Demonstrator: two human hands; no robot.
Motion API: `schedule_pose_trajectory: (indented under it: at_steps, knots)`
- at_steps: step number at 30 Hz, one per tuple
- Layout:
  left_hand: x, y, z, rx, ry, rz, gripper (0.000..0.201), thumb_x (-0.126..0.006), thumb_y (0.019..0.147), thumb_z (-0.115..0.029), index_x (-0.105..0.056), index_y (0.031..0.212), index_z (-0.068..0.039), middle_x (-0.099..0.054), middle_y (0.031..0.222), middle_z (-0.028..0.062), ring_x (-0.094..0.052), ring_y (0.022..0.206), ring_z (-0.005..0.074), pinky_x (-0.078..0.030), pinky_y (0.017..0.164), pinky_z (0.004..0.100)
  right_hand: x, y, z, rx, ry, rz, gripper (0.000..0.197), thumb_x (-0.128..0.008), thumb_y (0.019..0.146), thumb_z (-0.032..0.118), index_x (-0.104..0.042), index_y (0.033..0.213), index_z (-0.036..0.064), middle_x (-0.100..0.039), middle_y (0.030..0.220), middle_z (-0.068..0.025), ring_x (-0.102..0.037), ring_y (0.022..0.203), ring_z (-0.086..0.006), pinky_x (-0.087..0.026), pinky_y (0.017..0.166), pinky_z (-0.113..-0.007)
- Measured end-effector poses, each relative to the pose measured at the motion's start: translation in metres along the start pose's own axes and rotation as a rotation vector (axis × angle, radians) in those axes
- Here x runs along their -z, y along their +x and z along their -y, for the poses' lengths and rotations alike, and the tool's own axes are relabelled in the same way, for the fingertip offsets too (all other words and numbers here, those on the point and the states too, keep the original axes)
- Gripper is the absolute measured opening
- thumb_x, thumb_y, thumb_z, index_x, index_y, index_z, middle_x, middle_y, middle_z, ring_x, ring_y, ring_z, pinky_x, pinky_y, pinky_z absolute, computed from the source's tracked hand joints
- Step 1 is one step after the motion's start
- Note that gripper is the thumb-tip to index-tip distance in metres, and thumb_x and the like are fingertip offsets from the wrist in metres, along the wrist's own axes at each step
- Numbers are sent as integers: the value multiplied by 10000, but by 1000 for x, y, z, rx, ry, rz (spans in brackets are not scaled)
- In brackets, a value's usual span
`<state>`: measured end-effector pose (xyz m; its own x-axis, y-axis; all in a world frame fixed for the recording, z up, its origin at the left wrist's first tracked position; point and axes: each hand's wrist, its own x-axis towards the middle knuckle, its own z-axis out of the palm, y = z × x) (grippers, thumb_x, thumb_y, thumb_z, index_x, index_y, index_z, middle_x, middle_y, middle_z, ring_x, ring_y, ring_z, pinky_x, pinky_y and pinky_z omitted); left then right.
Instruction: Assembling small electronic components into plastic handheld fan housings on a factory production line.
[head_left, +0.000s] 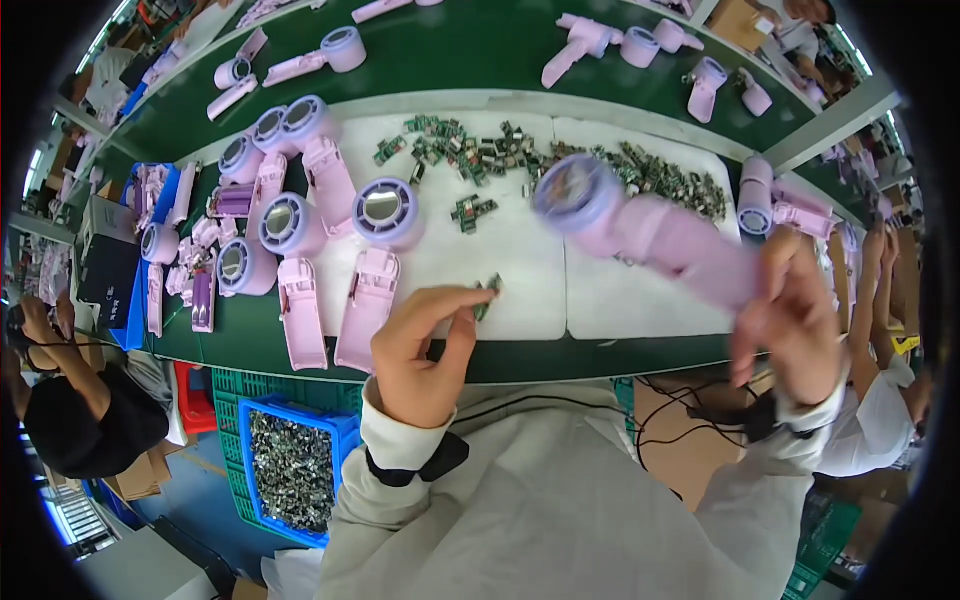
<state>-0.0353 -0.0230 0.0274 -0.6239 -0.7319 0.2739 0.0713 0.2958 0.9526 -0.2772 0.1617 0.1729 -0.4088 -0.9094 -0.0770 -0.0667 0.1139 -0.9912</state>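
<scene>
Between the thumb and fingertips of my left hand (422,345), closed in a pinch over the white work surface, is a small green circuit board (482,309). My right hand (796,325) grips the handle end of a pink handheld fan (655,232), raised and tilted at the right. The fan's round lavender head points up and left, and motion blurs it. Beyond my hands lies a loose heap of small green circuit boards (490,152). Left of my left hand, several pink fan bodies with round lavender heads (388,212) rest with their handles toward me.
A blue bin (163,215) of pink parts stands at the left beside a dark box (105,250). More fan parts (590,38) lie on the green shelf beyond. A blue crate (335,430) full of small parts sits below the table edge. Other people work at both sides.
</scene>
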Motion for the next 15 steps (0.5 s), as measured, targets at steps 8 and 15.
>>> schedule_pose_trajectory:
  at_steps: [8, 15]
  knots:
    - [-2, -26, 1, 18, -113, -144, 291, -662, 905, 115, -681, 1187, 42, -679, 1110, 150, -685, 995, 192, -550, 869, 286, -98, -21, -100, -25, 44, -45, 217, -617, 965, -31, -421, 1016, 46, -609, 713, -66, -684, 614, -172, -540, 525, -281]
    - [-3, -29, -12, 212, -231, -276, 318, -690, 892, 107, -680, 1197, 19, -682, 1100, 143, -689, 989, 195, -552, 867, 296, -103, 6, -79, 81, -472, 313, 217, -701, 941, 52, -643, 1149, 37, -686, 759, -62, -722, 721, -147, -548, 579, -288]
